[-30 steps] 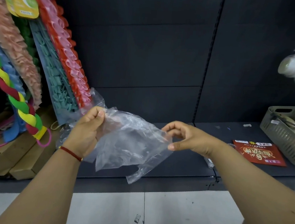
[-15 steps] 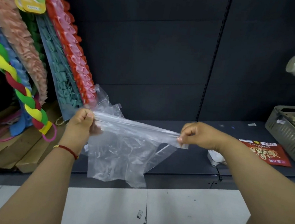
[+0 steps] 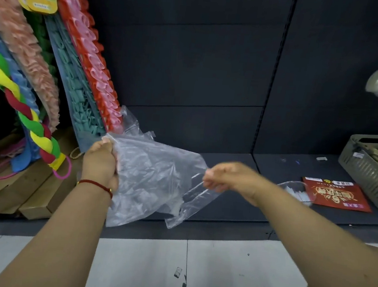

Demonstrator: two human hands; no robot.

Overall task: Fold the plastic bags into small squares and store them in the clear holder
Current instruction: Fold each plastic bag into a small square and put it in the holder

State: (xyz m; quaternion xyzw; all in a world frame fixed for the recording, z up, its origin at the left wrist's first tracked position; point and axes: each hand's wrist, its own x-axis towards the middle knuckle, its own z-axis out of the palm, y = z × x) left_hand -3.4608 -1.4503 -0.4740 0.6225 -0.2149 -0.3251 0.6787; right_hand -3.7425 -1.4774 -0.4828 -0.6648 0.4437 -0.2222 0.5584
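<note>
Bag: clear plastic bag [image 3: 153, 176] held up in front of the dark shelf [image 3: 223, 206], crumpled and hanging loose.
Left hand [image 3: 100, 160]: gripping its left edge.
Right hand [image 3: 228, 177]: blurred, pinching the right corner.
Holder: clear holder [image 3: 298, 190] on that shelf, beside the red packet [image 3: 336, 195].

You hold a clear plastic bag [image 3: 153, 176] in mid-air before a dark shelf, its thin film crumpled and wrinkled, not yet folded. Its left edge is bunched in your left hand [image 3: 100, 163]; your right hand [image 3: 228, 177] pinches the right corner. The top edge slopes down to the right and loose flaps hang below.
</note>
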